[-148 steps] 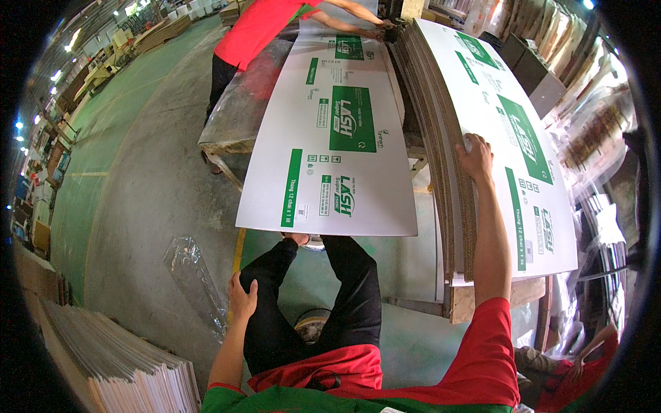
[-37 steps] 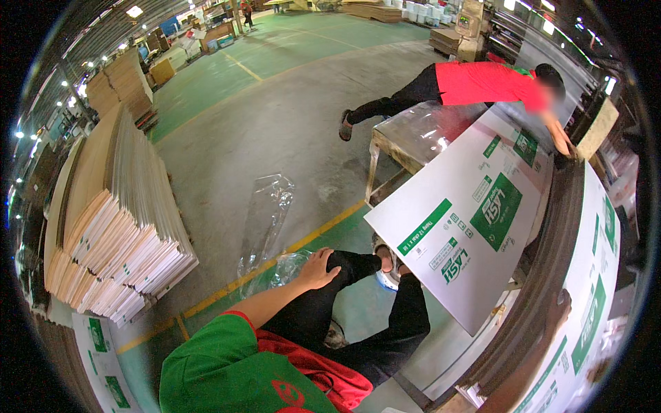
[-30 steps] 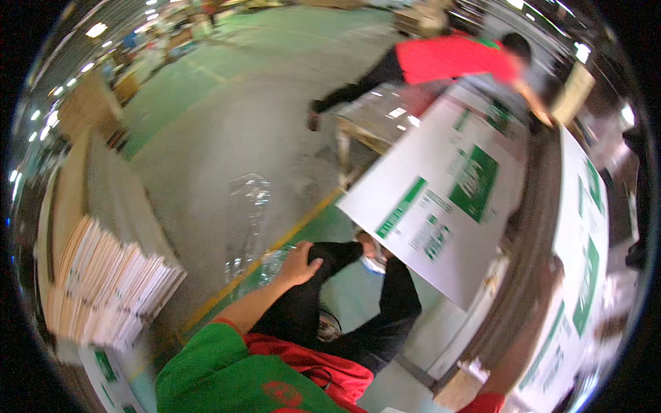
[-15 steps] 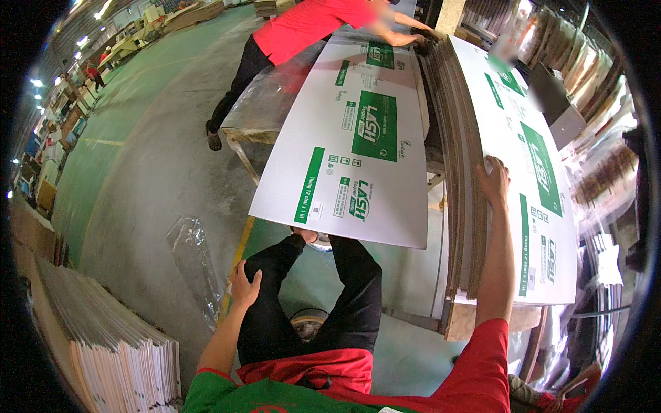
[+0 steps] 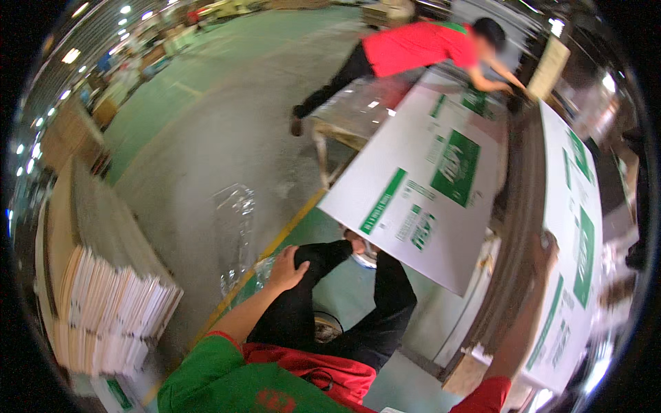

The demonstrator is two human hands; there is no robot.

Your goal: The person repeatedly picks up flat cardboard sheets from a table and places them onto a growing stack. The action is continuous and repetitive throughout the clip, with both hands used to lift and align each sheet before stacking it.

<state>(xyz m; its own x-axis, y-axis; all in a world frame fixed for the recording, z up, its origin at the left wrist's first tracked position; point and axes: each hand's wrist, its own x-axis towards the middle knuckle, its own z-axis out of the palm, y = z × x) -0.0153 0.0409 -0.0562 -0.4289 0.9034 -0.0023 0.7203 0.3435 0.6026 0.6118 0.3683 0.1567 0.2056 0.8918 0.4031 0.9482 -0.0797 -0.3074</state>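
Observation:
My left hand (image 5: pixel 284 270) rests on my left knee, thumb apart from the fingers and nothing in it. My right hand (image 5: pixel 547 253) lies at the near-side edge of a tall stack of cardboard sheets (image 5: pixel 515 227), its fingers curled and blurred. White with green print, the stack's top sheet (image 5: pixel 554 303) faces up. Left of the stack, another white and green printed sheet (image 5: pixel 392 182) lies flat, its near end above my feet. Across from me, a co-worker in a red shirt (image 5: pixel 420 49) leans over with both arms at the far end of the stack.
Bundled cardboard sheets (image 5: pixel 103 310) stand on the floor at the left. Clear plastic film (image 5: pixel 235 237) lies on the floor beside a yellow line. A plastic-covered table (image 5: pixel 351 113) stands near the co-worker. Under the stack's near end is a wooden support (image 5: pixel 465 375).
My view has turned left, so the sheets and co-worker appear farther right. My left hand stays on the knee and my right hand at the stack's edge. The co-worker still leans at the far end.

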